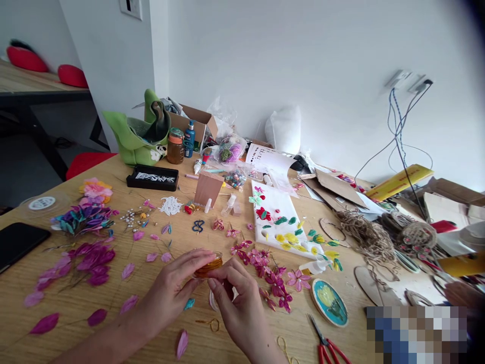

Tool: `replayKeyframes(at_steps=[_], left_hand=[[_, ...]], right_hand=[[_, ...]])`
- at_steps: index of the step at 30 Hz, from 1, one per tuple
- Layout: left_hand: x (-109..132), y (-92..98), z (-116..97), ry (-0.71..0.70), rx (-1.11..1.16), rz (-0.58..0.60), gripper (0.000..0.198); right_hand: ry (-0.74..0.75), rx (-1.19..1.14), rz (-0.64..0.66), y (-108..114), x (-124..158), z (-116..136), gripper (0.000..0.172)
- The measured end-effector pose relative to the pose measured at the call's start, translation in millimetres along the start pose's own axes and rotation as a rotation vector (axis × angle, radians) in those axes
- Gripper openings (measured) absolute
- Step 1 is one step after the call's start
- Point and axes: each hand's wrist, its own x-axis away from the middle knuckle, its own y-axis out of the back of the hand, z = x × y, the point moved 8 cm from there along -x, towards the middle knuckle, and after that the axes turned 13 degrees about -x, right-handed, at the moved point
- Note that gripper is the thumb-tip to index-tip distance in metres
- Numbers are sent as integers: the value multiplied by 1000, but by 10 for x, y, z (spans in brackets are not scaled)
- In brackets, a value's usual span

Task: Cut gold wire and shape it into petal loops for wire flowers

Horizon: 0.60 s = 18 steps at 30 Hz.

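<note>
Both hands meet over the table, just in front of the person. The left hand has a spool of orange wire: fingers lie over the top, thumb sits underneath, so it's clamped on the spool, which is lifted a bit off the wood. The right hand comes in from the other side, thumb & index tip pinched together right at the spool's lower rim. Can't tell if they grip the rim itself or a wire end, too small to see.

Around the fingers:
- Just under the left thumb: a teal petal on the wood.
- Below both hands, twd the person: a gold wire loop & a pink petal.
- Just beyond the right knuckles: a pink flower cluster, near but not touching.
- Further out on that side: a round disc w/ yellow flower, and red-handled scissors lying nearer the table edge.
- Past the fingertips, well apart: a white foam board w/ red, green & yellow petals on it.
- Out beyond the left wrist: loose purple petals; much further that way, a black phone.
- Far back, opp. the fingertips: a green bag.
</note>
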Motion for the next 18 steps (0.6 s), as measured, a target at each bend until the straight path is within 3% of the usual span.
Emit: replayKeyframes(at_steps=[11,18], left_hand=[[51,38,-37,-54,-97,-54,55],[102,34,-117,-170,-105,-86,50]], right_hand=[[188,113,76,-88,79,144,17],[305,178,67,-123,107,227,15]])
